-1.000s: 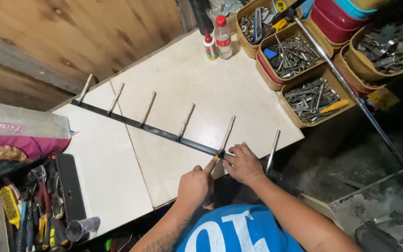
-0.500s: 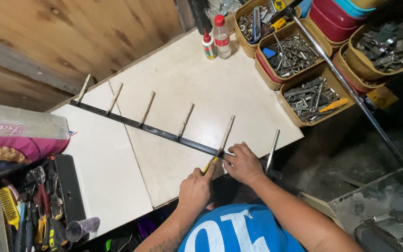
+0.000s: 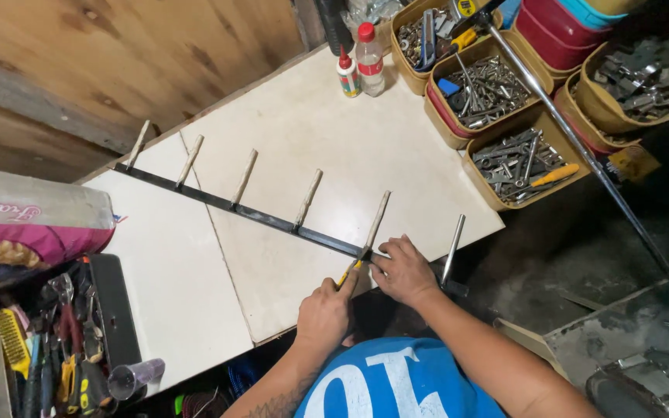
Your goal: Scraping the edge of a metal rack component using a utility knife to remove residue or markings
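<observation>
A long, flat black metal bar [image 3: 272,220] lies slantwise across my smooth, cream-white tabletop [image 3: 327,131], with six slim rods standing off it like the teeth of a comb. Five are pale and wood-coloured; the sixth rod [image 3: 452,249], nearest the right edge, is bare grey metal and hangs past the tabletop corner. The tabletop is made of two flat panels meeting at a thin seam, and behind it runs a rough, knotty plank wall [image 3: 118,62].

There is wide open surface beyond the bar, up to two small plastic bottles with red caps [image 3: 359,66] at the far edge. To the right, tan plastic tubs [image 3: 516,159] heaped with grey bolts and tools crowd the edge, and a long shiny steel pole [image 3: 574,139] crosses over them. At my left sit a crinkled pink and white sack [image 3: 29,224] and a dark tray of hand tools [image 3: 48,348].

My left hand [image 3: 325,313] is closed around a yellow-handled screwdriver [image 3: 348,275] — its tip meets the bar at the foot of the fifth pale rod [image 3: 375,220]. My right hand [image 3: 406,271] rests with curled fingers on the bar just beside that joint, pressing down on it. Whether its grip wraps the bar or only bears on top I cannot tell.
</observation>
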